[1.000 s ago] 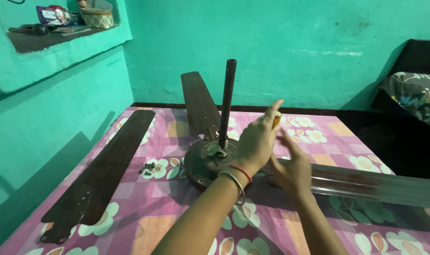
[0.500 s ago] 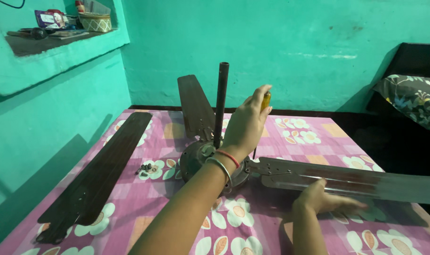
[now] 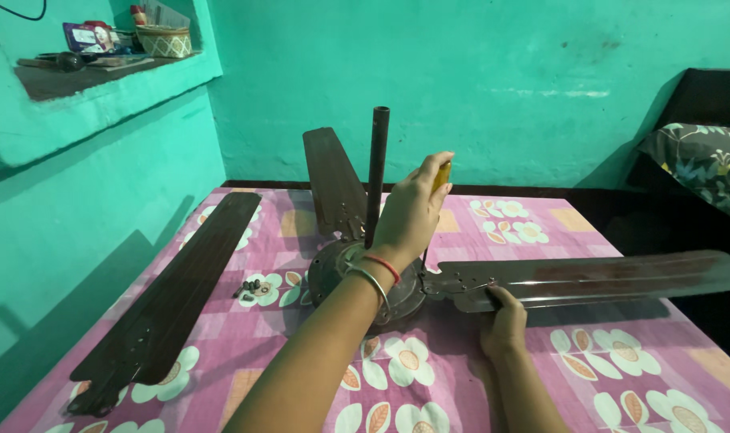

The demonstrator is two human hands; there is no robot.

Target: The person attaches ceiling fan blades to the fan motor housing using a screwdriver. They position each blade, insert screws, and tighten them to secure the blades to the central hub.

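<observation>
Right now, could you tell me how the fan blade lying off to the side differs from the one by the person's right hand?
The loose blade lies apart on the floral cloth, touched by no hand; the right blade meets the motor hub, with the right hand gripping its near edge. The loose blade looks matt, the right blade glossy. Both are long and dark brown.

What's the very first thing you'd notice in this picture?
A dark ceiling fan lies in the middle of a pink flowered bedsheet, its rod pointing up. The left hand grips a yellow-handled screwdriver above the hub, while the right hand touches one shiny blade. A detached blade lies at the left.
</observation>
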